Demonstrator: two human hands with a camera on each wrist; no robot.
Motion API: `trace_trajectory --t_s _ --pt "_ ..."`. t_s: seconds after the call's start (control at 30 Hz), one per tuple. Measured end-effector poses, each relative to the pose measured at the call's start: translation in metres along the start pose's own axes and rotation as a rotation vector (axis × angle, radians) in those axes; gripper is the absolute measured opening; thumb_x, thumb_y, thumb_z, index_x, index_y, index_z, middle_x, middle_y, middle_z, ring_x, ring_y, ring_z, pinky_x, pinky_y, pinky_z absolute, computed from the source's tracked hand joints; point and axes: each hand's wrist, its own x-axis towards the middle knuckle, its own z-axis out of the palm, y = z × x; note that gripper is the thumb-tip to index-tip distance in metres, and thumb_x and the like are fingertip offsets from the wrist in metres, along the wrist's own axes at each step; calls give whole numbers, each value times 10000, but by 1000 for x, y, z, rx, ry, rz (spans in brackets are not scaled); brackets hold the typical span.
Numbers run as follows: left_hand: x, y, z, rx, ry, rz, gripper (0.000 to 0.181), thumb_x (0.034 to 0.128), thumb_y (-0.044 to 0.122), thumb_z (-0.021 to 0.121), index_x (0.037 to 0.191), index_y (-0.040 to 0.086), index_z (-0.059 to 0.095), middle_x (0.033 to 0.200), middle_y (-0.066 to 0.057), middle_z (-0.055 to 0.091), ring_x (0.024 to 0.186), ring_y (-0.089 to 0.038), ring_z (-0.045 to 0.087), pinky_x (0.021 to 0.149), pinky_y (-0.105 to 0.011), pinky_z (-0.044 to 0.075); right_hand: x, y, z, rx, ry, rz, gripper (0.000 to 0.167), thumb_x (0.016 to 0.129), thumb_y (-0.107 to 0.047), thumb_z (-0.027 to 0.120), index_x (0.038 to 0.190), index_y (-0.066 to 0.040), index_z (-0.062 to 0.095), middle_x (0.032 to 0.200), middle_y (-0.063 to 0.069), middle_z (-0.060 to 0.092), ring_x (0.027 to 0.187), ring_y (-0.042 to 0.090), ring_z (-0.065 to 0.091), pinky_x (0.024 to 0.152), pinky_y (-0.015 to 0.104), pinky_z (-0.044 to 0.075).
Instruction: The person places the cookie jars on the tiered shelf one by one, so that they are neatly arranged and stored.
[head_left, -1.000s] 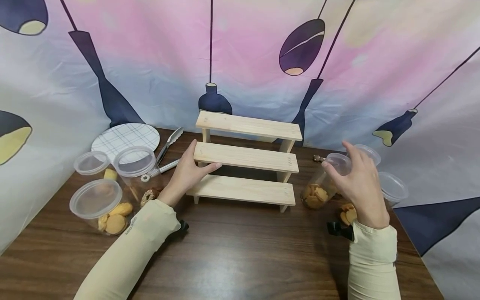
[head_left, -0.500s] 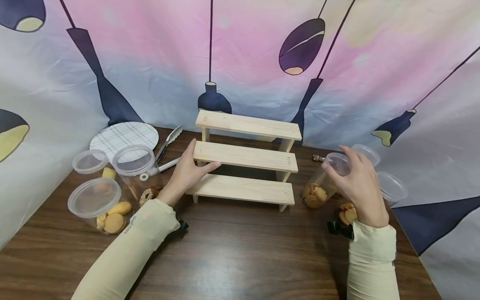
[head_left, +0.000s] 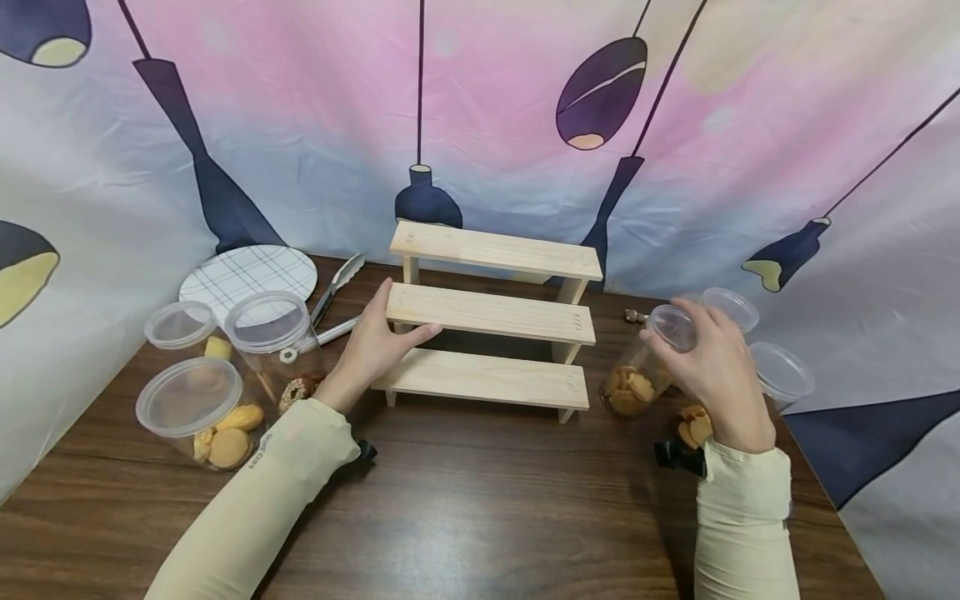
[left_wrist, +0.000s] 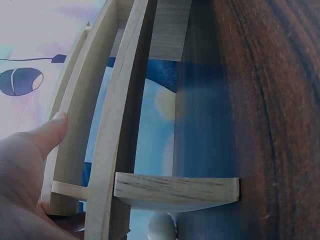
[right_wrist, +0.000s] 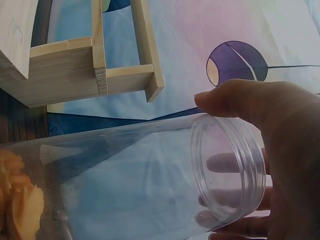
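Head view: right of the stand [head_left: 487, 379], a jar [head_left: 635, 369] is clasped near its top by the right hand [head_left: 712, 367], and a shelf [head_left: 502, 314] by the left hand [head_left: 378, 337]; probably light and slippery, the jar is best held below its rim

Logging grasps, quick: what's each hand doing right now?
Left hand: holding the pale wooden three-step stand.
Right hand: closed round the clear cylindrical plastic jar.

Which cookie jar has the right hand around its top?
The clear jar just right of the wooden stand, with the right hand around its rim. The two farther-right jars and three left-side jars have no hand around their tops.
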Motion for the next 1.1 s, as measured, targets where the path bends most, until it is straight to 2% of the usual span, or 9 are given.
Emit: trace_trajectory --t_s 0.23,0.43,0.97,1.1 --pt "0 -1 0 2 -2 -1 1139 826 592 738 1621 168 40 1653 -165 142 1503 -384 174 1174 -580 237 1 1 2 -18 1 -7 723 898 -556 663 1416 -71 528 1427 327 445 1265 545 423 933 690 376" --pt "1 -1 0 1 -1 -5 1142 824 596 738 1621 175 37 1654 -160 141 1503 -382 174 1174 -579 238 1 1 2 -19 5 -8 719 898 -548 667 1413 -66 530 1426 326 446 1268 544 420 941 685 372" --pt "1 -4 0 -8 -3 -13 1160 814 627 728 1621 195 15 1659 -151 123 1508 -378 158 1179 -579 228 3 1 5 -30 2 2 750 893 -595 643 1421 -77 521 1392 305 467 1203 528 464 901 674 394" --pt "2 -4 1 -15 0 4 1153 819 610 734 1621 184 25 1658 -150 131 1508 -369 165 1179 -572 234 2 2 4 -15 4 6 745 892 -590 649 1418 -77 527 1379 307 470 1194 523 465 890 667 401"
